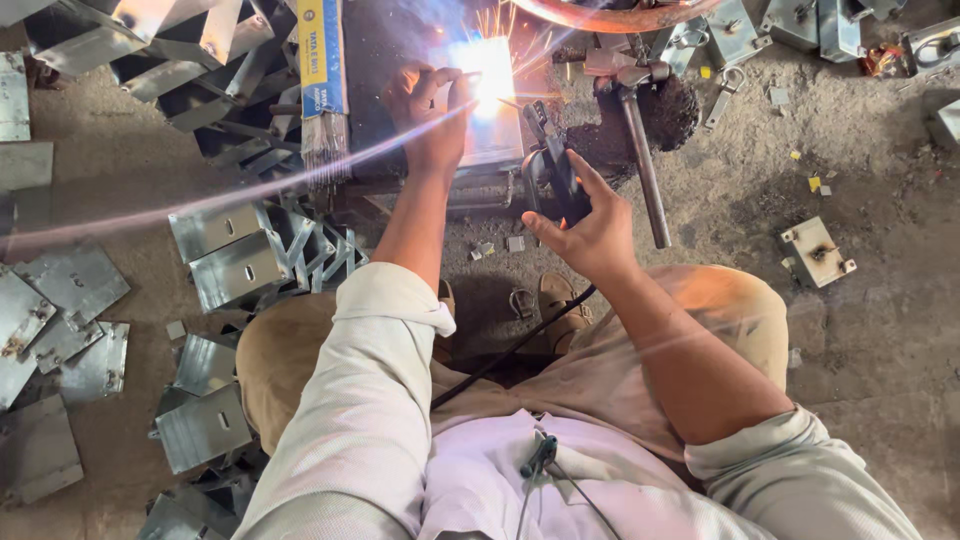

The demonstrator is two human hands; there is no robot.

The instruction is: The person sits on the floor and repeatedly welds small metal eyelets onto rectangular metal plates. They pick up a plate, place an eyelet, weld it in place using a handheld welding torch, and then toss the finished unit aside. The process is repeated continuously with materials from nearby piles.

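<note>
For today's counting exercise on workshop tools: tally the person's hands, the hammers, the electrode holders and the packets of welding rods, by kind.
hands: 2 (left hand, right hand)
hammer: 1
electrode holder: 1
packet of welding rods: 1
total: 5

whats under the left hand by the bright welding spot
The left hand rests on a flat metal piece lying on a dark work surface. Glare from the arc and the fingers hide the exact spot being pressed.
</note>
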